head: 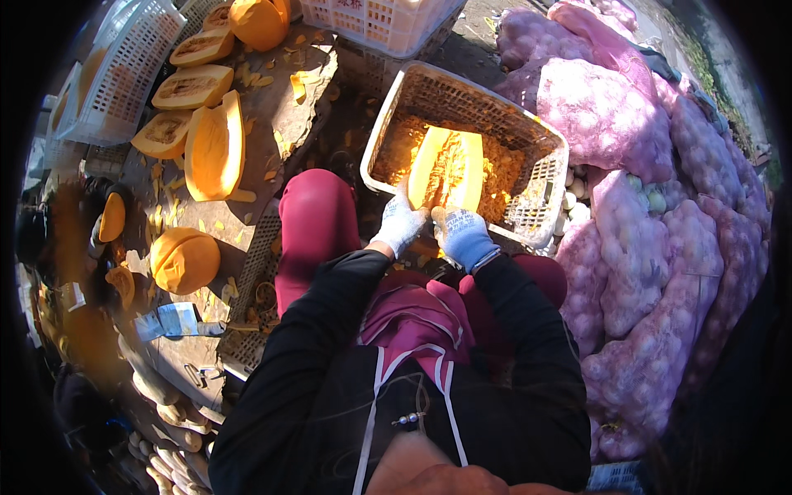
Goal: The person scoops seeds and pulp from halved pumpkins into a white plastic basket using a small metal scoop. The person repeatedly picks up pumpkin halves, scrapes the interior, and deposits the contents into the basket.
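Note:
Both of my hands wear light knit work gloves. My left hand (402, 219) grips the near left end of a pumpkin piece (447, 167), and my right hand (463, 234) grips its near right end. The orange piece is cut open, its hollow side with stringy pulp and seeds facing up. It is held over a dirty white plastic crate (547, 204), which holds a heap of orange pumpkin pulp and seeds (504, 176). The fingertips under the piece are hidden.
At left, a board (260, 133) carries cut pumpkin pieces (215, 148), a peeled pumpkin (184, 260), peelings and scissors (203, 374). White crates (383, 25) stand beyond. Pink mesh sacks of bulbs (600, 111) fill the right. Another person's hand (98, 238) holds a pumpkin piece at far left.

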### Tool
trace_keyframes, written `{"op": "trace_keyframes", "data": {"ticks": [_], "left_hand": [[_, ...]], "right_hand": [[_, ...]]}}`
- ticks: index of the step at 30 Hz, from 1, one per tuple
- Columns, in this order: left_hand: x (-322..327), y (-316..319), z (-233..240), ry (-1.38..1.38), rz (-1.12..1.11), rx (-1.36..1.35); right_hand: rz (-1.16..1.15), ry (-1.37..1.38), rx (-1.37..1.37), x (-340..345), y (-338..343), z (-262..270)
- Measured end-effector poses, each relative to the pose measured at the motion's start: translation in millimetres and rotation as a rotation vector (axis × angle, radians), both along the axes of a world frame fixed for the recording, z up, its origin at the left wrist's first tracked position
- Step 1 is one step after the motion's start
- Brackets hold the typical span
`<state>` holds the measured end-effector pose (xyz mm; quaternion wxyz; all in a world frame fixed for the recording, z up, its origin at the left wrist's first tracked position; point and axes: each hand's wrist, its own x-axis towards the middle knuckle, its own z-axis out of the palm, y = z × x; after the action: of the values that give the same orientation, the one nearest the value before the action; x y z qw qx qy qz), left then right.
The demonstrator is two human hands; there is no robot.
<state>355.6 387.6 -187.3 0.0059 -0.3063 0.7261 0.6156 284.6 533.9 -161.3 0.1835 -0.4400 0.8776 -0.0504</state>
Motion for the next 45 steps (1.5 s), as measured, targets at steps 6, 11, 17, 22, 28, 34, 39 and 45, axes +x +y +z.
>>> {"op": "trace_keyframes", "data": {"ticks": [6, 11, 17, 22, 28, 34, 39, 45], "left_hand": [[-2, -3, 6, -0.025, -0.045, -0.044], [-1, -3, -1, -0.032, -0.016, 0.091], [-5, -11, -5, -0.059, -0.107, 0.040], [8, 0, -22, 0.080, -0.005, 0.259], [36, 49, -75, 0.264, 0.378, 0.805], [25, 38, -56, 0.177, 0.426, 0.759], [42, 30, -21, 0.123, 0.404, 0.607], [36, 18, -20, 0.158, 0.351, 0.816]], "right_hand": [[0.073, 0.084, -0.055, -5, 1, 7], [-0.022, -0.100, -0.054, -9, 0, 11], [0.046, -0.015, -0.042, -7, -7, 0], [0.005, 0.031, -0.010, -11, -1, -15], [-0.095, -0.121, -0.300, -5, -6, -16], [-0.089, -0.079, -0.186, 1, -25, -8], [-0.094, -0.087, -0.144, -19, -20, -1], [-0.142, 0.019, -0.260, -42, 5, 6]]}}
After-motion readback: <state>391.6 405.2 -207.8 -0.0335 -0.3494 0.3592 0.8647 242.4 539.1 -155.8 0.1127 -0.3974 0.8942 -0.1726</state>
